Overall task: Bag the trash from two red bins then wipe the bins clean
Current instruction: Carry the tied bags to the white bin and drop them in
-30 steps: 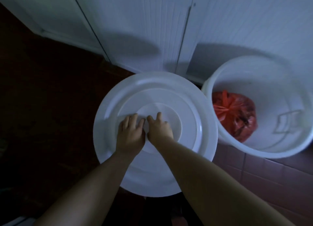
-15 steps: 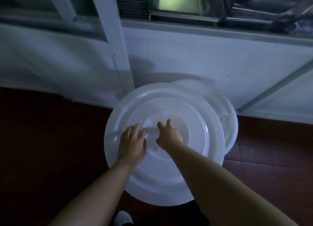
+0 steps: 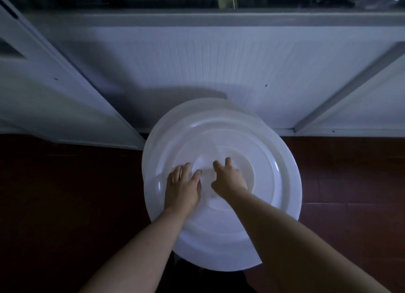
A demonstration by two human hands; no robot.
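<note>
A large round white lid (image 3: 258,183) lies over a white bucket (image 3: 169,119), of which only a strip of rim shows at the lid's upper left. My left hand (image 3: 183,185) rests on the lid just left of its centre, fingers fairly straight and thumb pointing at the middle. My right hand (image 3: 229,178) is at the lid's centre with fingers curled, gripping the central handle. The bucket's inside is hidden under the lid.
The bucket stands against a white ribbed wall panel (image 3: 219,69) with a grey ledge (image 3: 197,18) above it. Dark red tiled floor (image 3: 65,205) spreads left and right. A white door frame (image 3: 54,95) slants at the left. The light is dim.
The lid has moved right, over the open bucket that held a red trash bag, and now covers it. Both hands stayed at the lid's centre.
</note>
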